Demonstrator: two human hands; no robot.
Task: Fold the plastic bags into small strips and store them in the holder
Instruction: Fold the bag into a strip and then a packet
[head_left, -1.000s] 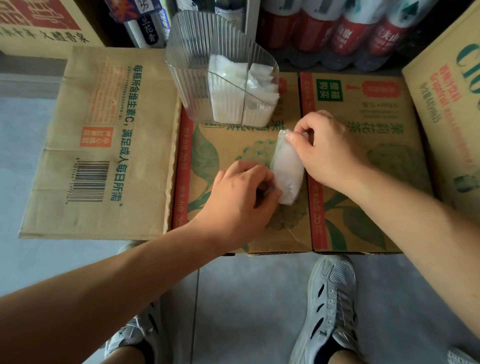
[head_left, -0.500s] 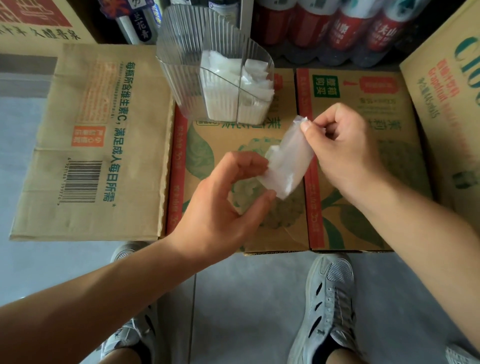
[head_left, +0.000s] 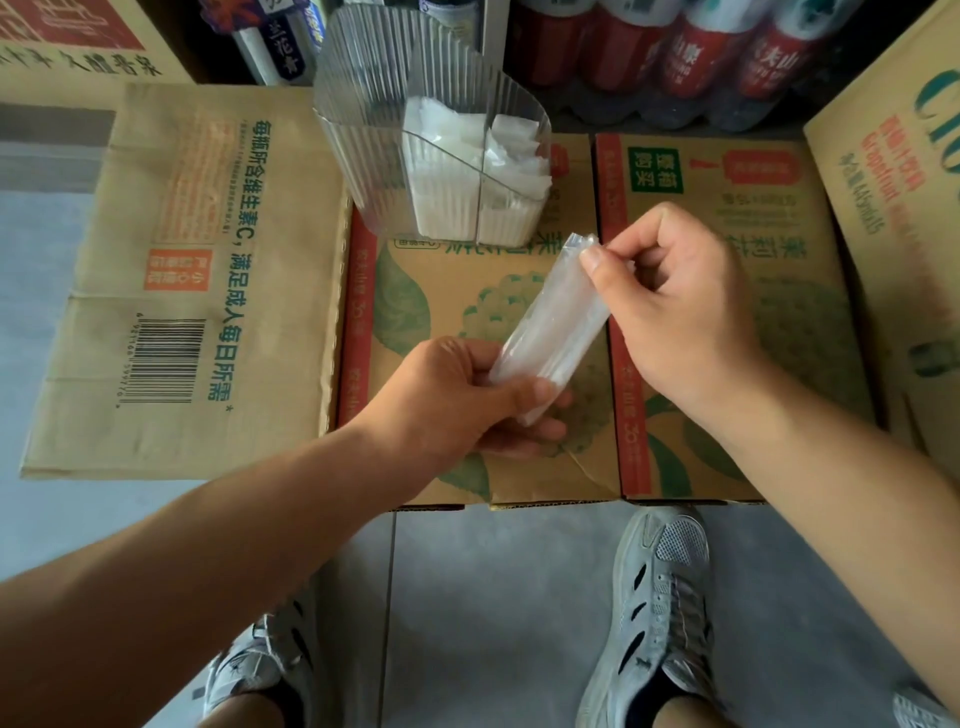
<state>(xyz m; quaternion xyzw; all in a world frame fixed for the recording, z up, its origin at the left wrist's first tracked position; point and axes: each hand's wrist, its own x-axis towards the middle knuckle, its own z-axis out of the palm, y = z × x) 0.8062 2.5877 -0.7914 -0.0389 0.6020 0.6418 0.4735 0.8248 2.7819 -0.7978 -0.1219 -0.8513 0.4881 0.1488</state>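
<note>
Lifted higher, folded bag (head_left: 555, 323) (translucent) spans left hand (head_left: 445, 402) and right hand (head_left: 681, 318).

Printed in green on flattened brown cardboard sheet (head_left: 104, 364): "每瓶所含维生素C,满足成人每日所需", beside black barcode (head_left: 165, 361). On tan leaf-printed cardboard carton (head_left: 810, 322), square green label (head_left: 655, 170): "整箱购买".

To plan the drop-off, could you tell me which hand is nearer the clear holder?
Right. The right hand is just below-right of the holder; the left hand is farther, nearer the person.

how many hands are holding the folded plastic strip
2. The left hand grips the lower end of the translucent folded plastic bag strip; the right hand pinches its upper end.
</note>
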